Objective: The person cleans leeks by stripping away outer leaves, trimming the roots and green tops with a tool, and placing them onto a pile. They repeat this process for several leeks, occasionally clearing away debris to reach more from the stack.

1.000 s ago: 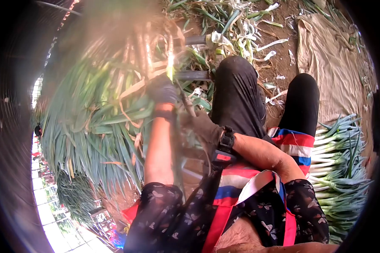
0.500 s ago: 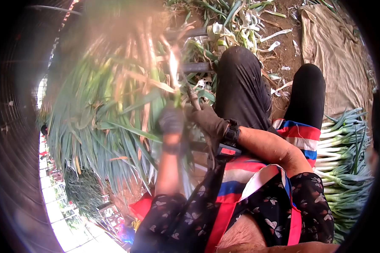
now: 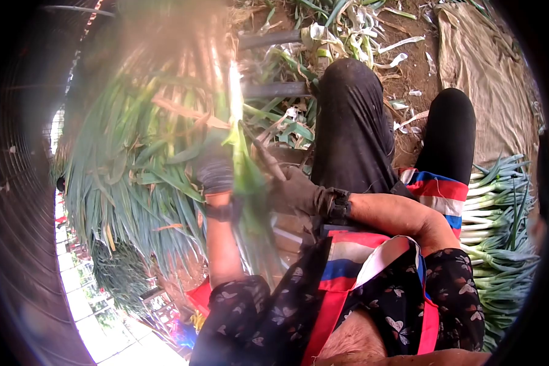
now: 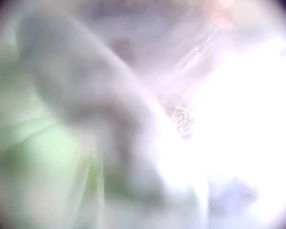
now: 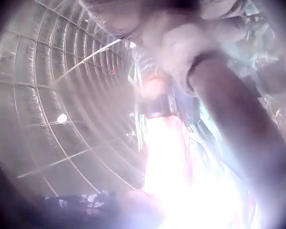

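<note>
In the head view my gloved left hand (image 3: 215, 172) is blurred, close against a long leek (image 3: 238, 122) with a white stalk and green leaves, and seems to grip it. My gloved right hand (image 3: 296, 190) grips a thin dark rod-like tool (image 3: 267, 157) that slants toward the stalk. The right wrist view shows the right hand (image 5: 176, 38) curled around a thick dark tube (image 5: 238, 102). The left wrist view is very blurred: a grey gloved shape (image 4: 90, 76) beside green leaves (image 4: 52, 148).
A large heap of leeks (image 3: 122, 158) lies on the left. Two dark bars (image 3: 277, 89) stand above the hands, near peeled scraps (image 3: 360, 36). Beyond the knees are a tan cloth (image 3: 482, 79) and a row of cleaned leeks (image 3: 497, 244).
My left hand has moved left and slightly up since half a second ago, and the leek beside it now shows along more of its length. The right hand has shifted slightly down, still holding the tool.
</note>
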{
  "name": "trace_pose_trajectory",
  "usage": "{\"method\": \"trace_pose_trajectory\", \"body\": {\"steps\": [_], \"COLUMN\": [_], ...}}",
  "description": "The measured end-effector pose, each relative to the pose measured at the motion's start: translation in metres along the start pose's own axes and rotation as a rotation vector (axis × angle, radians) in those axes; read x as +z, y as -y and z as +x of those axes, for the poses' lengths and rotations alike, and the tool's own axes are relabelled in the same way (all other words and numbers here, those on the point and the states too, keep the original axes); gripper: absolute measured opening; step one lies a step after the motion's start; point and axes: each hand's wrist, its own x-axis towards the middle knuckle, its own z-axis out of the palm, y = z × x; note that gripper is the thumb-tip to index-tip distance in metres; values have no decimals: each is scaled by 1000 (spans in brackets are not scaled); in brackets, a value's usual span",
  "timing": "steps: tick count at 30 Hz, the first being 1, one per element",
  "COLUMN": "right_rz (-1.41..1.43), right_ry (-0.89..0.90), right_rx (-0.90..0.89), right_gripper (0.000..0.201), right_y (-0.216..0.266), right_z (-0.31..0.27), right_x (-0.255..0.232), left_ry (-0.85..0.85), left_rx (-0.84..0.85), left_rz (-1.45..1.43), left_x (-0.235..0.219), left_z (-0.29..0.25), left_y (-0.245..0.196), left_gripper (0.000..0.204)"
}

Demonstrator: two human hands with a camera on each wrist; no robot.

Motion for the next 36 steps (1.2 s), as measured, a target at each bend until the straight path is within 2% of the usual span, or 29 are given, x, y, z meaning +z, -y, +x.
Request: {"method": "trace_pose_trajectory", "body": {"steps": [2, 3, 7, 9, 12, 14, 15, 16, 17, 20, 22, 23, 26, 27, 29, 30, 32, 33, 36], "right_rz": [-102, -118, -382, -241, -77, -135, -236, -83, 78, 137, -380, -546, -551, -472, -515, -637, -733, -702, -584], "right_ry": [47, 51, -80, -15, -96, -162, -169, -185, -224, -242, -122, -127, -189, -116, -71, -98, -121, -113, -12], "right_rx": [-66, -101, -297, -125, 12, -155, -348, -183, -24, 96, -528, -576, -756, -597, -562, -685, -674, -539, -312], "right_gripper": [85, 89, 90, 89, 75, 49, 31, 22, 17, 18, 15, 14, 13, 14, 17, 18, 20, 20, 18], "right_y": [0, -1, -1, 16, 21, 10, 4, 27, 51, 79, 33, 46, 35, 39, 38, 40, 56, 70, 79], "right_z": [1, 3, 19, 32, 72, 101, 114, 109, 103, 117, 165, 162, 182, 190, 193, 184, 176, 180, 196], "right_x": [2, 2, 2, -8, -11, -18, -25, -27, -30, -40, -60, -64, -72, -72, -71, -69, -70, -71, -84], "left_ry": [69, 106, 116, 126, 122, 76, 74, 73, -24, -47, -57, -55, -69, -67, -69, -73, -68, -56, -29], "left_rx": [-60, -93, -155, -181, -212, -225, -222, -220, -146, -161, -177, -175, -173, -174, -170, -164, -167, -178, -175], "left_rz": [7, 12, -81, -119, -181, -251, -271, -290, -403, -333, -321, -318, -259, -250, -253, -266, -302, -323, -254], "left_x": [10, -2, 1, 2, 5, 8, 5, -2, -8, -2, -1, -4, 3, 4, 5, 3, 3, 2, 1], "left_z": [0, 3, 4, 4, 1, -2, -4, -2, 3, -1, -3, -2, -5, -6, -6, -6, -3, -2, -7], "left_y": [16, 11, 16, 15, 17, 19, 17, 13, 11, 14, 14, 12, 13, 14, 14, 12, 10, 9, 10], "left_gripper": [25, 26, 28, 29, 29, 26, 25, 25, 22, 23, 22, 22, 22, 22, 22, 22, 22, 22, 22]}}
